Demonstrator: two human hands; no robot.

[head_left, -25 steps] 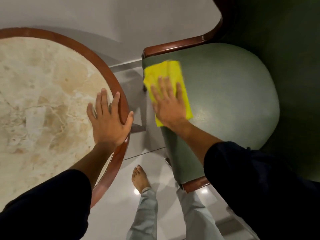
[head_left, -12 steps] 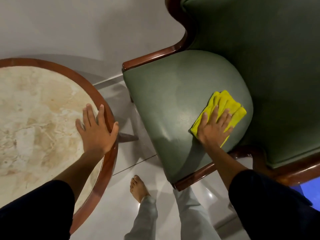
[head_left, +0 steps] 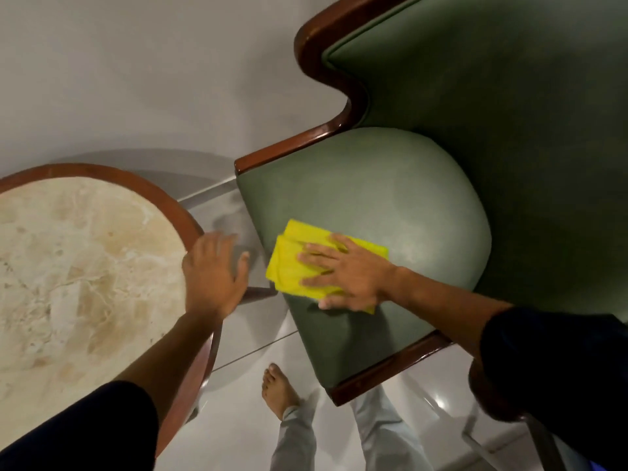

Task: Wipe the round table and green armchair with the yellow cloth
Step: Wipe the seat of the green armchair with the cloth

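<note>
Glossy white floor tiles [head_left: 238,436] under everything. Right hand [head_left: 343,277] lies flat, fingers spread, pressing the yellow cloth [head_left: 292,270] onto the green armchair [head_left: 390,198] seat's near-left part. Left hand [head_left: 212,270], open and blurry, sits at the round surface [head_left: 85,266] rim, holding nothing.

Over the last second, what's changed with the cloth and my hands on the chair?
The right hand has swept the yellow cloth across the green armchair seat: from the edge nearest the round table, over to the far side, and now back to the near edge. The left hand, which lay flat on the table's wooden rim, looks blurred and shifted slightly off it. The cloth stays folded under a flat palm.
</note>
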